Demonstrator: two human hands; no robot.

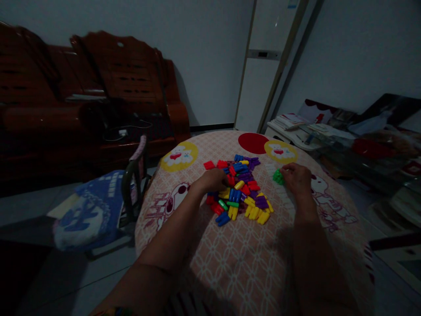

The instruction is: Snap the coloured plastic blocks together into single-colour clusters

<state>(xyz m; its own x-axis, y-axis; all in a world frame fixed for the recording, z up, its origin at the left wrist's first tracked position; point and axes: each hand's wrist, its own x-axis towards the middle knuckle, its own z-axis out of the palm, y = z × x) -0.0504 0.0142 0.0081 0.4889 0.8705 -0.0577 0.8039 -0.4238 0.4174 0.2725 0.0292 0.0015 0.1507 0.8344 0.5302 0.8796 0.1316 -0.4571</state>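
Observation:
A heap of small plastic building blocks (pixel 235 195) in red, blue, yellow, purple and a little green lies mid-table. My left hand (pixel 215 179) reaches onto the heap's left side with its fingers curled down among the blocks. The fingertips are hidden, so what they hold cannot be made out. To the right of the heap, apart from it, is a small cluster of green blocks (pixel 278 177). My right hand (pixel 298 176) has its thumb and fingers closed on the right side of this cluster, low over the tabletop.
The round table has a patterned pink cloth (pixel 237 267). A chair with a blue-and-white cover (pixel 95 210) stands at the left. Behind it is a wooden sofa (pixel 128 74). At the right, a glass-topped table (pixel 345 153) carries papers and bags. A tall white cabinet-like unit (pixel 261 83) stands at the back.

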